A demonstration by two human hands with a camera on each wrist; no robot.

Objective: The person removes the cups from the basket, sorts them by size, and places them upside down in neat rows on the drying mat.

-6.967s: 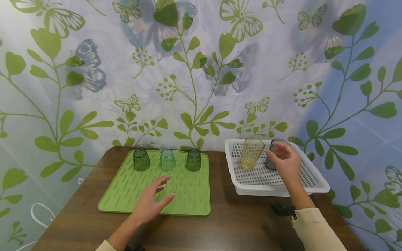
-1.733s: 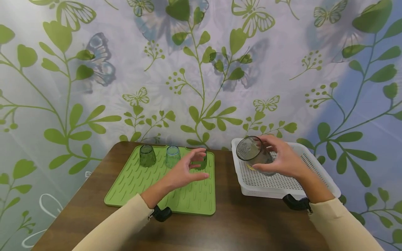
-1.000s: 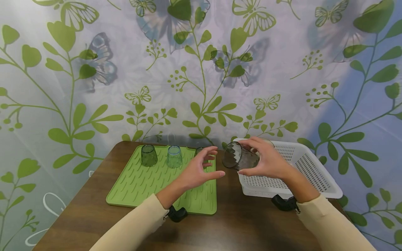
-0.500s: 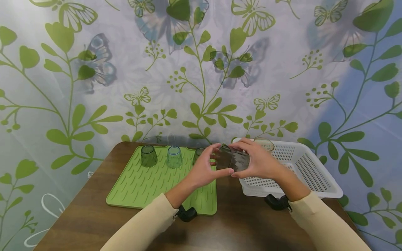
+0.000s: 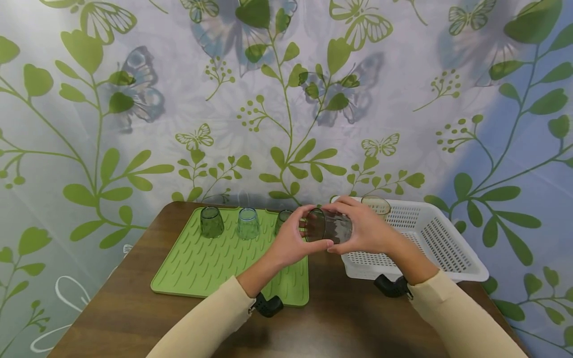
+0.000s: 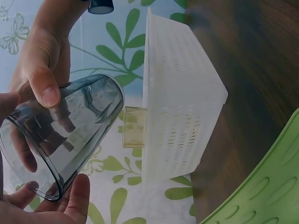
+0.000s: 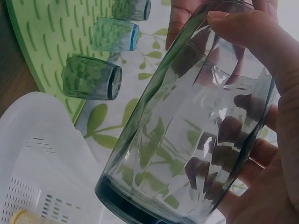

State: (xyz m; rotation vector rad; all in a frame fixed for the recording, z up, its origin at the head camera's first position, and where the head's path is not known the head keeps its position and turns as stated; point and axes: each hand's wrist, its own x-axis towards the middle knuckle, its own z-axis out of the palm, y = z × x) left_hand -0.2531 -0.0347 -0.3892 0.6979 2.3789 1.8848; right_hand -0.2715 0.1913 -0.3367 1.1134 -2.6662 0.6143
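Observation:
A smoky grey drinking glass [image 5: 336, 227] is held in the air, tipped on its side with its mouth toward the left. My right hand [image 5: 369, 229] grips its body near the base. Around the rim end curl the fingers and thumb of my left hand [image 5: 288, 241]. Faceted clear walls of this glass [image 7: 177, 126] fill the right wrist view. Upside down along the back of a green drying mat [image 5: 215, 268] stand a dark green glass [image 5: 212, 222], a light blue glass [image 5: 248, 223] and another green glass [image 5: 283, 219], partly hidden by my left hand.
At the right is a white perforated basket [image 5: 465, 271]; in it stands a yellow glass [image 5: 378, 205], mostly hidden behind my right hand. Mat and basket sit on a brown wooden table [image 5: 313, 318]. A leaf-patterned curtain [image 5: 286, 109] hangs directly behind.
My right hand has lifted the grey glass out of the basket, moved it left and tipped it sideways. My left hand has come across and taken hold of the rim end.

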